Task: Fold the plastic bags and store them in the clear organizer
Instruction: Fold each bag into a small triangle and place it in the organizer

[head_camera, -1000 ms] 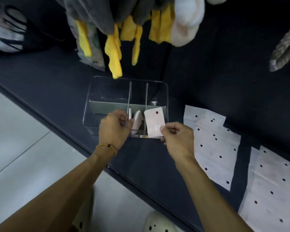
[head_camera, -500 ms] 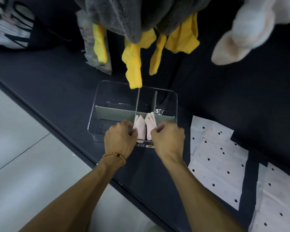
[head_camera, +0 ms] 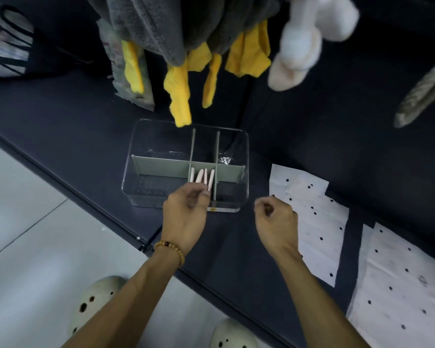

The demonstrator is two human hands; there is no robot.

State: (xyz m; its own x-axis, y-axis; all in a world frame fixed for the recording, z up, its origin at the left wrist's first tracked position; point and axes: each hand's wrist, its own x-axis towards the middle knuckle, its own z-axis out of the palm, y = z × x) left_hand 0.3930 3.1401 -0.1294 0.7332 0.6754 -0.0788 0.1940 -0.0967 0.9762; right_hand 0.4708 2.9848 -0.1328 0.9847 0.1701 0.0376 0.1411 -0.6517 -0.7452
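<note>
Standing on edge in the middle front compartment of the clear organizer [head_camera: 246, 146], four folded bags [head_camera: 202, 177] leaned loosely against one another, pale pink and thin. The left hand [head_camera: 185, 214] hovered at the near rim of that compartment, its fingers [head_camera: 206, 193] curled close to the nearest folded packet; whether they touched it could not be told. The right hand [head_camera: 275, 219] hung just beside the organizer's right corner, loosely curled and holding nothing.

Two unfolded dotted bags [head_camera: 314, 222] lay flat on the dark surface [head_camera: 60, 126] to the right, one partly overlapping its neighbour [head_camera: 399, 285].

By the look of them, these bags were very light, limp and slick film, likely to slide on the surface and to spring open once folded. A flat bag would probably be best lifted by pinching a corner or edge, then creased with a flat palm. A folded packet seemed safest gripped across its thickness, near the top fold, so the layers stayed together while it was slotted between the grey dividers [head_camera: 161, 168].
</note>
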